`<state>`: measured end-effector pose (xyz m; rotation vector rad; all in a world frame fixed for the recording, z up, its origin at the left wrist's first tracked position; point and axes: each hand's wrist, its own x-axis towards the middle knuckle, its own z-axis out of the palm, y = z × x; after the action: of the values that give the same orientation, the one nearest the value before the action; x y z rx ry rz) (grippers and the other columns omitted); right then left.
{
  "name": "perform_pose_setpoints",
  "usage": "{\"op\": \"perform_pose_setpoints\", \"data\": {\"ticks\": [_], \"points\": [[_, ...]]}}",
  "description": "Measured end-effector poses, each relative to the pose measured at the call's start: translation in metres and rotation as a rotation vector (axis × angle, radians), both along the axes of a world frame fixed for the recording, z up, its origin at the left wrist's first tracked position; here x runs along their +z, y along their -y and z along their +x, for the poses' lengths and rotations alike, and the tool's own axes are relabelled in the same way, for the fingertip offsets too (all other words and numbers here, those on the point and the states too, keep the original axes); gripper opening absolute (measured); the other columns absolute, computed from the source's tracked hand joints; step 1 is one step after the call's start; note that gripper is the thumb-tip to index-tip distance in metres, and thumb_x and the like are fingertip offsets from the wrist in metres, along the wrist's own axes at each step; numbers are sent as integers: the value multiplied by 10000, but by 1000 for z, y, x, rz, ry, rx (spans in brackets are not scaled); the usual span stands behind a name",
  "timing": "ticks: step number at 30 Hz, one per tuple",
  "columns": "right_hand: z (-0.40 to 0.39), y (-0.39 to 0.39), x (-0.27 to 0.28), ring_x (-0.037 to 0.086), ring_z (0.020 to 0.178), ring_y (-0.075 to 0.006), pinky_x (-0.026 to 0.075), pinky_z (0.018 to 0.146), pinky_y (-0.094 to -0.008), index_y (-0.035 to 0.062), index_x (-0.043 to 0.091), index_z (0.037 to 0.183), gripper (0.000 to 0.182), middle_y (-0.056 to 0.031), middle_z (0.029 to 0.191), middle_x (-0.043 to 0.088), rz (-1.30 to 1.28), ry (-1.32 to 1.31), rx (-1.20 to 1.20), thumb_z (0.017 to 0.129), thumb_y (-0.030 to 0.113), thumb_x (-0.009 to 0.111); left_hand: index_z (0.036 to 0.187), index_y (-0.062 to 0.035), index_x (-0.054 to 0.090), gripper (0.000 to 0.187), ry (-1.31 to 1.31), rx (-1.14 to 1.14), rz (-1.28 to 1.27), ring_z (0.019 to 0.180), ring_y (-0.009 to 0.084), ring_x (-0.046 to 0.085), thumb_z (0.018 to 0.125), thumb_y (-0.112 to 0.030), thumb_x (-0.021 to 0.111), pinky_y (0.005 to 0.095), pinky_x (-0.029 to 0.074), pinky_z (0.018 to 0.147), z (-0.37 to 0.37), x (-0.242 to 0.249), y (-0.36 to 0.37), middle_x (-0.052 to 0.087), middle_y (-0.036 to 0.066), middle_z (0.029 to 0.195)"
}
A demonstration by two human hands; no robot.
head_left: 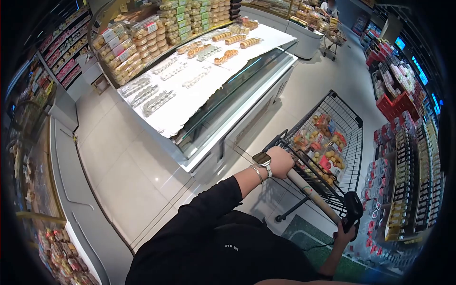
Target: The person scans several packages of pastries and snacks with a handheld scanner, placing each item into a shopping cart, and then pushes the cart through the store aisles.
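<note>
My left hand [280,162], with a watch and bangles on its wrist, is closed around the left part of the shopping cart handle [306,187]. My right hand [346,232] is at the handle's right end, closed on the lower part of a black device [352,209] with a cable; some of its fingers are hidden. Ahead of the handle, the black wire shopping cart [354,137] holds several clear packs of food [316,142], some with red and yellow contents. What the packs contain is too small to name surely.
Left of the cart stands a display counter [190,97] with packaged pastries [225,57] and stacked boxes [118,47]. Bottles [403,190] line the right side. Farther along the aisle are a person [328,8] and another cart [334,38].
</note>
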<state>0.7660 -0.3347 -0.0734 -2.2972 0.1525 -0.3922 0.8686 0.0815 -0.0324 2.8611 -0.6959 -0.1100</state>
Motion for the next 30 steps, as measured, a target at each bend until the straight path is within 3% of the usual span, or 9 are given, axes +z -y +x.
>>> {"op": "perform_pose_setpoints", "data": {"ticks": [4, 6, 9, 12, 18, 22, 24, 26, 30], "points": [[-20, -41, -8, 588, 831, -181, 447, 783, -315, -21, 579, 1023, 355, -91, 901, 615, 49, -43, 4, 728, 144, 688, 664, -111, 675, 154, 29, -36, -27, 606, 279, 626, 575, -229, 633, 371, 501, 549, -12, 2, -51, 619, 101, 612], [-33, -60, -12, 583, 814, -178, 452, 768, -314, -13, 570, 1038, 373, -87, 918, 610, -37, -40, -19, 728, 154, 692, 656, -108, 675, 151, 36, -50, -59, 602, 276, 627, 569, -225, 635, 369, 499, 542, -21, 3, -71, 617, 98, 608], [-49, -104, 4, 567, 726, -186, 450, 703, -315, -29, 567, 981, 345, -89, 864, 593, 143, -86, -212, 721, 154, 701, 655, -97, 674, 151, 34, -87, -80, 603, 275, 627, 567, -214, 637, 369, 499, 539, -34, -1, -97, 622, 100, 619], [-66, -151, 32, 552, 810, -185, 447, 733, -331, -5, 502, 1102, 441, -90, 962, 570, 207, -171, -265, 731, 137, 694, 655, -87, 673, 150, 8, -103, -94, 604, 276, 627, 566, -202, 634, 371, 500, 544, -47, 2, -119, 627, 107, 630], [-82, -134, -15, 545, 878, -160, 447, 711, -284, 27, 522, 1142, 453, -69, 1004, 572, 159, -31, -142, 747, 182, 680, 660, -80, 669, 148, -38, -116, -111, 617, 271, 633, 573, -195, 634, 368, 503, 552, -63, -4, -149, 627, 104, 627], [-81, -165, 8, 546, 834, -156, 447, 674, -284, 27, 515, 1160, 464, -64, 962, 577, 145, -221, -311, 752, 182, 676, 679, -84, 666, 169, -13, -127, -116, 620, 272, 634, 589, -227, 651, 373, 507, 566, -64, -3, -156, 626, 102, 623], [-76, -223, 35, 559, 753, -139, 434, 580, -259, 16, 524, 1134, 434, -53, 895, 578, 174, -207, -213, 757, 170, 673, 678, -84, 656, 184, -68, -132, -94, 618, 276, 631, 603, -252, 663, 374, 506, 568, -66, 1, -157, 620, 99, 614], [-60, -279, 56, 564, 660, -118, 425, 530, -238, 1, 532, 1101, 396, -46, 820, 572, 432, -85, 25, 761, 153, 667, 685, -83, 645, 186, -63, -143, -96, 613, 276, 628, 603, -249, 662, 379, 501, 559, -65, 5, -157, 610, 95, 599], [-12, -344, 68, 598, 621, -146, 476, 570, -237, -58, 517, 1016, 315, -96, 772, 599, 806, -284, 362, 745, 33, 650, 686, -75, 626, 193, -82, -142, -89, 597, 274, 626, 630, -260, 634, 387, 493, 539, -61, 11, -157, 610, 98, 599]]}}
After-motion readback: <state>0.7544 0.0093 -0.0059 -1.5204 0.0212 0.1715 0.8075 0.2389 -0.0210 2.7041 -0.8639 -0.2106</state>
